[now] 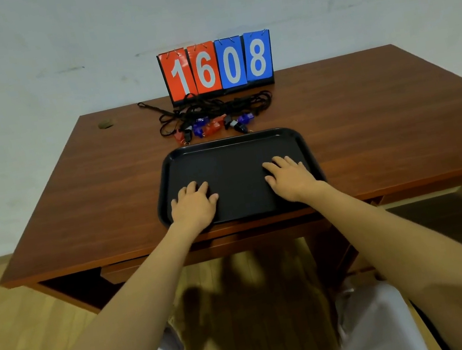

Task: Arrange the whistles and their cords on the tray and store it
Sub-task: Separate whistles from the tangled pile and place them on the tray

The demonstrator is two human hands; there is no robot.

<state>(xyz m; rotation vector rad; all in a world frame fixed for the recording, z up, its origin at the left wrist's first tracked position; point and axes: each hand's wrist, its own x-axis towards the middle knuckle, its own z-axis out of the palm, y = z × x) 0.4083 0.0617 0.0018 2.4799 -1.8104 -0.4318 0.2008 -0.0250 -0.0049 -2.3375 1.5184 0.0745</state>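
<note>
— Pale wall behind, brown desk (368,127) under your arms. What am I doing with my hands?

— Your left hand (193,204) is lying flat, fingers spread and holding nothing, on the near left part of the black tray (230,143). Your right hand (290,178) is resting the same way on its near right part.

— And the whistles?

— The whistles (212,126) are lying in a red, blue and black cluster just past the tray's far edge, their black cords (212,107) tangling toward the scoreboard (217,67) that is showing 1608 at the desk's far edge.
</note>
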